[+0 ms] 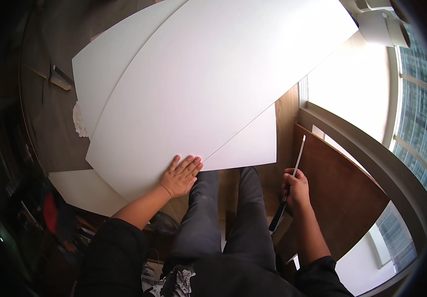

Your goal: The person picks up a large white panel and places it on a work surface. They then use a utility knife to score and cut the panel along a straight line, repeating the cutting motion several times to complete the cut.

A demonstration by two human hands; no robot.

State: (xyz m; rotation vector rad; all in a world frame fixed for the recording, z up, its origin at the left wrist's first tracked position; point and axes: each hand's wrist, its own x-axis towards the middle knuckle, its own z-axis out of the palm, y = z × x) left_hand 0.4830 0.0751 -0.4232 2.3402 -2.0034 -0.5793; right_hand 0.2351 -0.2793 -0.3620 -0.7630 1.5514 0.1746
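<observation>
My left hand [181, 178] lies flat on the near edge of a large white sheet [188, 94], fingers slightly spread. Under it other white sheets stick out, one lower sheet [253, 143] toward the right and another white sheet [99, 69] at the upper left. Off to the right, apart from the sheets, my right hand [296, 187] is closed around a long thin tool [298, 157]. It has a slim pale shaft pointing up and away and a black end below the fist. What kind of tool it is, I cannot make out for certain.
A brown wooden panel [337, 193] leans by the window ledge [381, 163] on the right. A small dark block [61, 77] and a crumpled white cloth or paper [79, 121] lie on the dark tabletop at left. A pale board [85, 190] juts out at lower left.
</observation>
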